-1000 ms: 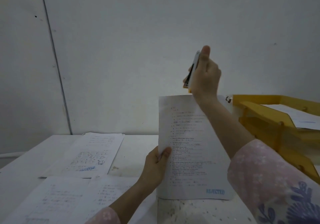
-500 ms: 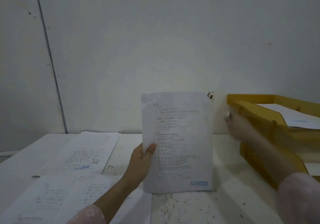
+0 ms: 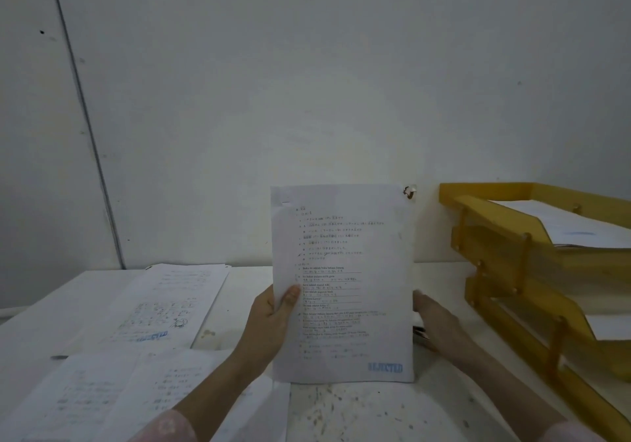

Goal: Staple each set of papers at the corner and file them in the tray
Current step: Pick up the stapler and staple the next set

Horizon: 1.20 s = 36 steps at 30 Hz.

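My left hand point(image 3: 269, 325) holds a set of printed papers point(image 3: 341, 288) upright above the table, thumb on the front near the left edge. The sheet carries a blue stamp at its bottom right. My right hand point(image 3: 444, 322) is low at the table just behind the papers' right edge. It is wrapped over a dark stapler point(image 3: 420, 335), of which only a small part shows; the fingertips are hidden by the sheet. The yellow stacked tray point(image 3: 495, 236) stands at the right, with papers in its top tier.
More printed sheets lie on the white table point(image 3: 358, 414): one set at the back left point(image 3: 170, 305) and others at the front left point(image 3: 102, 397). A small hook point(image 3: 409, 192) sticks out of the wall behind the held papers.
My right hand came down with the stapler from above the papers' top corner to the table beside the tray. The held papers shifted slightly left.
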{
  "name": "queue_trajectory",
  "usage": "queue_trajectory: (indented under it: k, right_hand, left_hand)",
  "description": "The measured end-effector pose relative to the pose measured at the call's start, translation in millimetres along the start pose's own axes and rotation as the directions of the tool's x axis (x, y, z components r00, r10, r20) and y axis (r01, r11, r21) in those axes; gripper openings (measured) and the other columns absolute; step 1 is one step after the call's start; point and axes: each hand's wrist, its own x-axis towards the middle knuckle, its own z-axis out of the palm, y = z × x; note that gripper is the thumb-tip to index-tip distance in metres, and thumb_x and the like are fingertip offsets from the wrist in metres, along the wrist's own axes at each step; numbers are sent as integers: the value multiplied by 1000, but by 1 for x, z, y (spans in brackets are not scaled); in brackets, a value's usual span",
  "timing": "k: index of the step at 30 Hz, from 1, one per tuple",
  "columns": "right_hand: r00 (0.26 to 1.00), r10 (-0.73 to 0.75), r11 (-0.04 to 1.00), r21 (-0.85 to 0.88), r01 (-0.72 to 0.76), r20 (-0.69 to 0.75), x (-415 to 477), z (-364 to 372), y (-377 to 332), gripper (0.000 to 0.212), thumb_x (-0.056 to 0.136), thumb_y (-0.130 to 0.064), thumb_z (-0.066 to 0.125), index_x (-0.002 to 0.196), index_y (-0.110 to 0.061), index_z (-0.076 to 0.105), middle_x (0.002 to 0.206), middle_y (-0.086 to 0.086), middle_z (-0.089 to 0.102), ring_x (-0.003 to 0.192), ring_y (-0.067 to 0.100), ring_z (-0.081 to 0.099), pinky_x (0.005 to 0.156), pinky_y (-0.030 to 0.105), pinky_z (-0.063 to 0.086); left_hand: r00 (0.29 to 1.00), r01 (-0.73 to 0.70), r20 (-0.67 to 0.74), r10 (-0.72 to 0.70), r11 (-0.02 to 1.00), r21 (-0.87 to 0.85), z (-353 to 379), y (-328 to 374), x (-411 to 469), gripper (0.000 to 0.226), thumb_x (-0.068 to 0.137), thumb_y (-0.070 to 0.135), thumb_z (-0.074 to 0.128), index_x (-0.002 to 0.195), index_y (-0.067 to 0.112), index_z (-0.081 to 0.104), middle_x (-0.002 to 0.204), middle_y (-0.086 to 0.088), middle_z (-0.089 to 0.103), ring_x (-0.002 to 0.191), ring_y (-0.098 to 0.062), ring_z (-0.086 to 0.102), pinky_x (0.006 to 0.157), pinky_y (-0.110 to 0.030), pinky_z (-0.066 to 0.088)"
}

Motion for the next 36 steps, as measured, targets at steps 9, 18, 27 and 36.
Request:
queue_trajectory:
  k: [9, 18, 27, 36]
  right_hand:
    - [979, -188, 723, 686, 82, 81, -27, 3, -30, 37, 83, -17, 72, 118, -16, 58, 111, 1, 72, 99, 23, 70, 75, 33, 58]
    - [986, -123, 697, 698, 165, -109, -24, 9, -42, 25, 91, -7, 58, 114, -18, 61, 105, 2, 74, 93, 23, 71, 76, 40, 60]
    - [998, -35, 760, 647, 63, -56, -32, 35, -28, 23, 93, -11, 57, 109, -28, 60, 107, -7, 71, 95, 11, 69, 76, 29, 59]
    - [988, 29, 817, 572, 65, -153, -64, 4, -23, 22, 90, -11, 63, 104, -28, 62, 101, -10, 72, 91, 11, 71, 71, 27, 59]
  left_hand:
    - [999, -22, -29, 22, 1000, -4, 4, 2, -1, 19, 97, 28, 46, 106, 27, 62, 98, 9, 70, 79, 0, 68, 59, -14, 54]
    - [996, -70, -64, 67, 996, -46, 8, 17, 5, 17, 96, 28, 46, 104, 29, 61, 97, 12, 70, 81, -2, 69, 61, -15, 55]
    - [999, -14, -53, 13, 1000, -14, 10, 2, 0, 19, 95, 32, 47, 105, 28, 63, 99, 6, 71, 84, -10, 70, 66, -24, 59]
    - [998, -44, -54, 40, 997, -59, 38, 26, -2, 13, 97, 25, 48, 103, 26, 59, 91, 16, 64, 79, -1, 62, 61, -16, 49]
